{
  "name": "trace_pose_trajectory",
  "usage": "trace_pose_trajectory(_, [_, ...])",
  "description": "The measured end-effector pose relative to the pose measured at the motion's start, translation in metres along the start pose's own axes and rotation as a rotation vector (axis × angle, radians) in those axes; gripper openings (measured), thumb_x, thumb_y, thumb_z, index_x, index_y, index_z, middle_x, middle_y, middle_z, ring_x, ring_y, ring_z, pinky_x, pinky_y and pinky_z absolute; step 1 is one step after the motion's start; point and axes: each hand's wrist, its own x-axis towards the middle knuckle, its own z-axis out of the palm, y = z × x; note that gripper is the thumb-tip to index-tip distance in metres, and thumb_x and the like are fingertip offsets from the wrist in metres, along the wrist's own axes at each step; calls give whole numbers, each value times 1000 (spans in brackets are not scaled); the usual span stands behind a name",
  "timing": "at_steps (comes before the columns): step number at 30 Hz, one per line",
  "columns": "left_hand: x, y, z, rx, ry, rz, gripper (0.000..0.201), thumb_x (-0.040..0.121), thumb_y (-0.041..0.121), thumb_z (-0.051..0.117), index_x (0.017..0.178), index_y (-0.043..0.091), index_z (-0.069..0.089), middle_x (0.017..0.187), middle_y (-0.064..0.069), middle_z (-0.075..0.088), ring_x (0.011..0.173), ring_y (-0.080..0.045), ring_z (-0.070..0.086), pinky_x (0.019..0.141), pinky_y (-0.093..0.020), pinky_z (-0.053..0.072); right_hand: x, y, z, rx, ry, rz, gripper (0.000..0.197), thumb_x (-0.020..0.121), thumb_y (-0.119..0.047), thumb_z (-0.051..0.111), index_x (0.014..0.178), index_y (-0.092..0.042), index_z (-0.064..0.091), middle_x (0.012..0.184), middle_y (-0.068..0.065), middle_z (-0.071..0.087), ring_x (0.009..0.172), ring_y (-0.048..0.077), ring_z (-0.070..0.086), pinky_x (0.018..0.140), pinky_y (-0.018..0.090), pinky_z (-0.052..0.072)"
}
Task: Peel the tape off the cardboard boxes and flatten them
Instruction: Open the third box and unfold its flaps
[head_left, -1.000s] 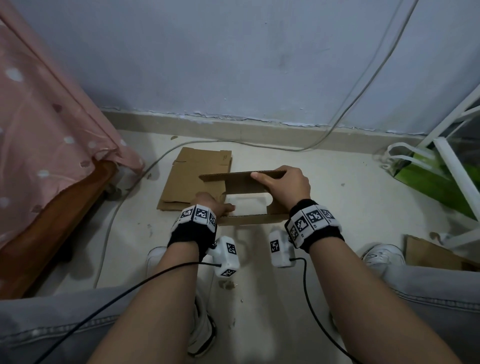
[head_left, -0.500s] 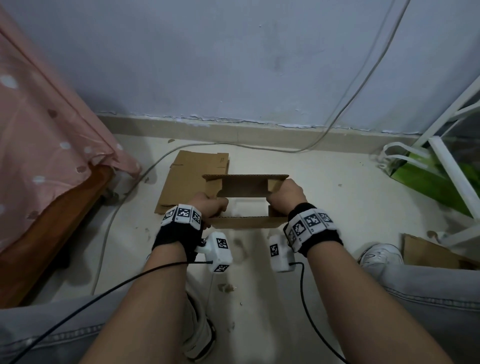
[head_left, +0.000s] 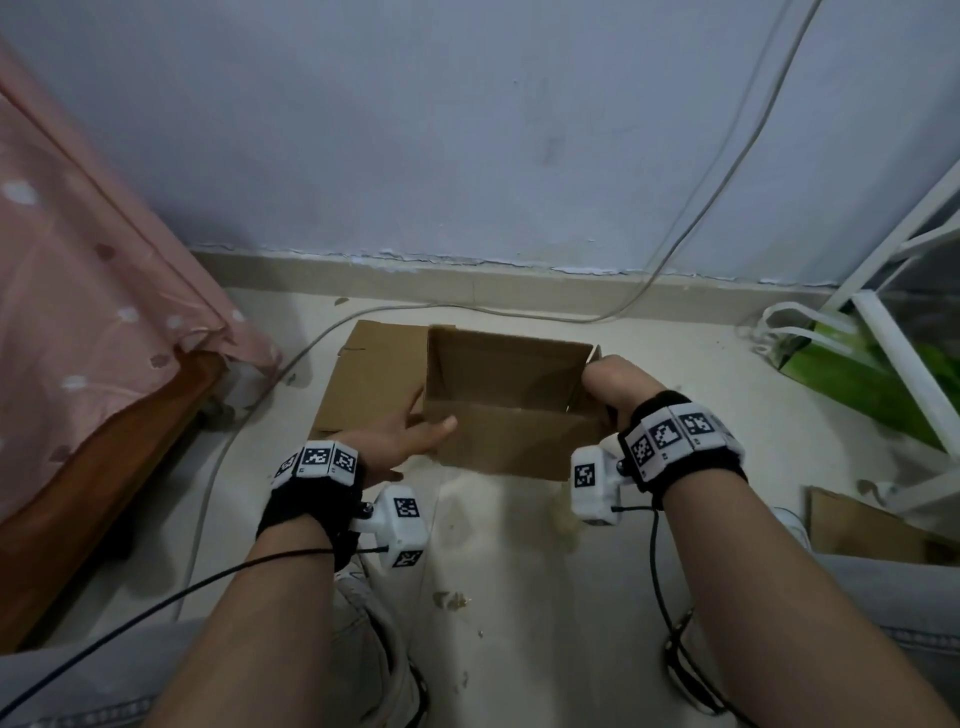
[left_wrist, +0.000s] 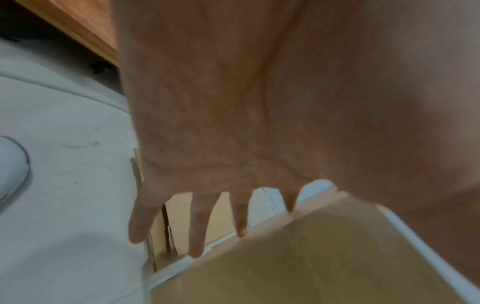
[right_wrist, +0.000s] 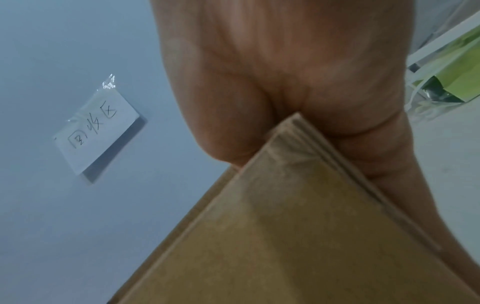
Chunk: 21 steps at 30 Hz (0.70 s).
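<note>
An open brown cardboard box (head_left: 498, 441) hangs above the floor between my hands, its opening tilted up toward me, with no tape showing on it. My left hand (head_left: 410, 431) lies against the box's left near corner, thumb on the near wall. In the left wrist view its fingers (left_wrist: 194, 226) are straight and spread beside the box (left_wrist: 311, 267). My right hand (head_left: 618, 384) grips the right wall. The right wrist view shows the cardboard's edge (right_wrist: 285, 236) pinched in that hand (right_wrist: 298, 102). A flattened cardboard box (head_left: 374, 379) lies on the floor behind the left hand.
A bed with a pink cover (head_left: 78, 312) stands at the left and a white rack (head_left: 904, 364) with a green bag (head_left: 857, 374) at the right. Another cardboard piece (head_left: 857, 525) lies by my right knee. A cable (head_left: 249, 410) runs across the floor. A taped note (right_wrist: 96, 127) hangs on the wall.
The box has risen and tipped its opening toward me, spreading from a narrow slot into a wide rectangle. My right hand moved from the far wall to the right wall; the hands moved apart.
</note>
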Motion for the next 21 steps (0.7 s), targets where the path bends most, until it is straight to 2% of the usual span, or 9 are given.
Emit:
trace_pose_trajectory(2, [7, -3, 0, 53, 41, 112, 125, 59, 53, 86, 150, 50, 1, 159, 16, 19, 138, -25, 40, 103, -50, 38, 2, -6, -7, -52, -61, 33, 15, 79, -6, 44, 81, -1, 58, 86, 21, 65, 80, 30, 67, 82, 37, 57])
trace_pose_trajectory(3, [12, -5, -1, 62, 125, 157, 125, 59, 45, 89, 151, 49, 5, 160, 14, 20, 138, -27, 39, 104, -49, 39, -3, -11, -11, -91, -94, 65, 7, 68, -4, 49, 73, -4, 53, 75, 18, 58, 72, 27, 62, 74, 33, 54])
trace_pose_trajectory(5, [18, -3, -2, -2, 265, 211, 124, 54, 40, 92, 151, 47, 16, 158, 10, 27, 139, -28, 35, 108, -47, 38, -15, -18, -19, -117, -122, 53, 43, 29, -7, 48, 72, -4, 50, 68, 18, 50, 68, 31, 54, 71, 40, 45])
trace_pose_trajectory(6, [20, -4, -2, -41, 276, 221, 124, 50, 43, 94, 151, 45, 21, 156, 10, 31, 139, -26, 34, 110, -48, 36, -12, -18, -21, -141, -139, 46, 55, 19, -11, 46, 74, -3, 51, 70, 19, 50, 70, 33, 52, 71, 44, 43])
trace_pose_trajectory(7, [21, -5, -2, -57, 264, 213, 127, 44, 49, 95, 150, 42, 24, 154, 9, 35, 140, -24, 34, 111, -50, 35, -9, -16, -22, -164, -166, 61, 59, 17, -12, 46, 76, -4, 51, 71, 18, 50, 70, 33, 51, 70, 44, 43])
trace_pose_trajectory(10, [24, -10, -4, -26, 227, 185, 135, 36, 57, 94, 150, 38, 25, 151, 7, 40, 140, -20, 37, 111, -52, 37, -12, -14, -23, -178, -202, 98, 46, 27, -9, 48, 73, -6, 47, 65, 14, 44, 63, 28, 47, 66, 40, 39])
trace_pose_trajectory(13, [26, -10, -5, -15, 231, 200, 132, 39, 53, 96, 149, 42, 24, 148, 5, 43, 135, -21, 42, 107, -51, 42, -10, -12, -23, -210, -204, 89, 51, 23, -11, 50, 74, -6, 49, 71, 15, 46, 74, 33, 47, 71, 43, 39])
trace_pose_trajectory(18, [26, -12, -2, 93, 262, 161, 140, 34, 61, 93, 151, 38, 19, 151, 3, 36, 138, -22, 38, 111, -53, 36, -27, -15, -24, -135, -204, 97, 34, 43, -2, 46, 76, -6, 48, 68, 13, 44, 57, 25, 45, 59, 34, 41])
trace_pose_trajectory(21, [27, -13, -5, 68, 253, 178, 139, 36, 54, 95, 149, 35, 17, 151, 1, 37, 137, -23, 38, 111, -51, 37, -24, -19, -26, -150, -210, 99, 42, 34, -7, 48, 76, -6, 48, 71, 15, 45, 61, 27, 46, 63, 39, 41])
